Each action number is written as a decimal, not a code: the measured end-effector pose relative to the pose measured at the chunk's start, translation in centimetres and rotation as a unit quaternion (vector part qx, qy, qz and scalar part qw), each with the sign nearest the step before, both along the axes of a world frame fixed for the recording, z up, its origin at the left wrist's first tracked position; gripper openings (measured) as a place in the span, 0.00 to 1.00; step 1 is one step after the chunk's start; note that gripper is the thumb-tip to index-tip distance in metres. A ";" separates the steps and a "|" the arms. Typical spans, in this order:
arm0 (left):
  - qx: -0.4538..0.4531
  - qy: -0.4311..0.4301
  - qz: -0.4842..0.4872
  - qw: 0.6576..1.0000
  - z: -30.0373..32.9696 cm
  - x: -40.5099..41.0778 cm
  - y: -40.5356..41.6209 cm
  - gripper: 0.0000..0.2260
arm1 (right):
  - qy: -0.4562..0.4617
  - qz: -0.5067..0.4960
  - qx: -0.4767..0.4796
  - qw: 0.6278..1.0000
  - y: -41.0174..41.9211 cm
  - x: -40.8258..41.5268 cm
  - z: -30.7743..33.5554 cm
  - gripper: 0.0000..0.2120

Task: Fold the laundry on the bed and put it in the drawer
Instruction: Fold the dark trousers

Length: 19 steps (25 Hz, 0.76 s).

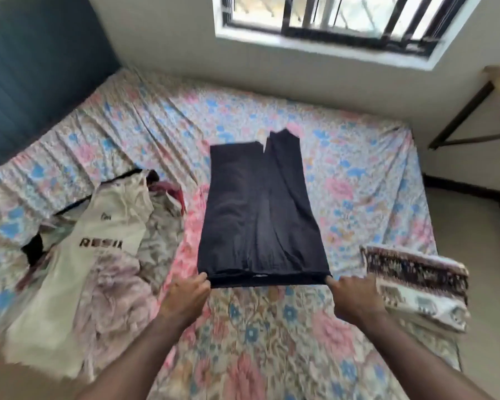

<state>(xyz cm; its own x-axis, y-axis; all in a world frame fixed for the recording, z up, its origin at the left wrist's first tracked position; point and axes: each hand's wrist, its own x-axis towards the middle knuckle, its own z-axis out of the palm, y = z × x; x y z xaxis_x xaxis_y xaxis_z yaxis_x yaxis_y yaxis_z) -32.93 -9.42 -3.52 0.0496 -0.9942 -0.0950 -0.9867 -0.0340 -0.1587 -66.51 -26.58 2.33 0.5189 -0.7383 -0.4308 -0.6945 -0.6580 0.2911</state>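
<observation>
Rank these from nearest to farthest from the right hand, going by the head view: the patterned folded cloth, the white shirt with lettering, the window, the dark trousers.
1. Dark trousers: the right hand pinches their near right corner.
2. Patterned folded cloth: just to the hand's right, at the bed's edge.
3. White shirt with lettering: across the bed, on the left pile.
4. Window: in the far wall, beyond the bed.

Two bare forearms show, with no sleeve on either as far as the picture reaches. The left hand [185, 295] and right hand [355, 297] wear no gloves. No rings, watch or wristbands show on them.
</observation>
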 end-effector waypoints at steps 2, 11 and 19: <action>0.044 -0.008 0.004 0.999 -4.6 -3.4 4.5 0.15 | 0.026 0.001 0.017 1.000 4.3 -2.4 -4.8 0.24; 0.244 -0.052 0.051 0.967 -17.0 -17.1 21.5 0.14 | 0.081 0.077 0.095 0.989 18.8 -13.2 -19.2 0.10; 0.289 -0.042 0.064 0.954 -18.2 -21.6 26.2 0.21 | 0.093 0.118 0.106 0.983 24.7 -19.5 -22.9 0.20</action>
<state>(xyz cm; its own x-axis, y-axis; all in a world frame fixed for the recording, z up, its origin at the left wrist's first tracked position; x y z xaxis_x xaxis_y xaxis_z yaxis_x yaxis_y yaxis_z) -54.52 16.79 -21.68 0.1988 -0.7627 -0.6154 -0.9635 -0.0371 -0.2653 -85.98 -1.85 -20.60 0.5625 -0.4905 -0.6655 -0.4627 -0.8539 0.2383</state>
